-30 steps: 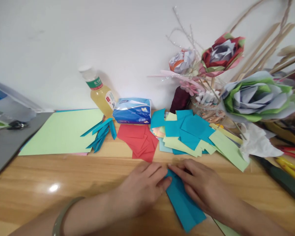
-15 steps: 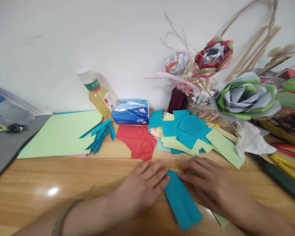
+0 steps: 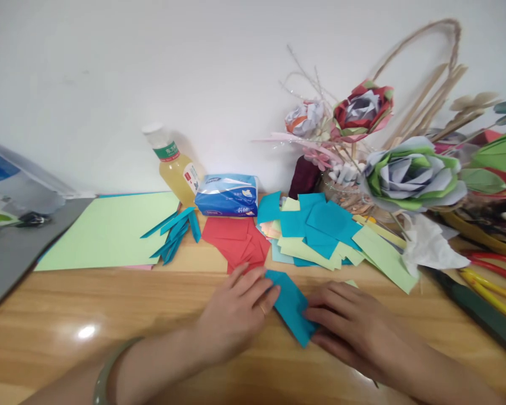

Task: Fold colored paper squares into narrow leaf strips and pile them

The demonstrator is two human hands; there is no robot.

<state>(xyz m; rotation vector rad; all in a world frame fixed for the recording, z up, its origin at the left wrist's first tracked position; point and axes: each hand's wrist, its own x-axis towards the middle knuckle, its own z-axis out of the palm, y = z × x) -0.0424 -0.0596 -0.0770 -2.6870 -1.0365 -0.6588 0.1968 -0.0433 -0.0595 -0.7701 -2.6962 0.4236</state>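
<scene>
Left hand (image 3: 236, 312) pinches the blue paper (image 3: 290, 305) at its far end; right hand (image 3: 351, 318) has a closed grip on the near edge. Uneven finger pressure could skew a crease.

The wooden table (image 3: 109, 304) shines with one bright spot at left; along its back lie pale-green sheets (image 3: 105, 230), folded blue strips (image 3: 175, 239) overlapping their edge, a blue tissue pack (image 3: 226, 196), overlapping red papers (image 3: 236, 239) and jumbled blue and green pieces (image 3: 329, 225); farther right, crumpled white tissue (image 3: 432, 244).
</scene>
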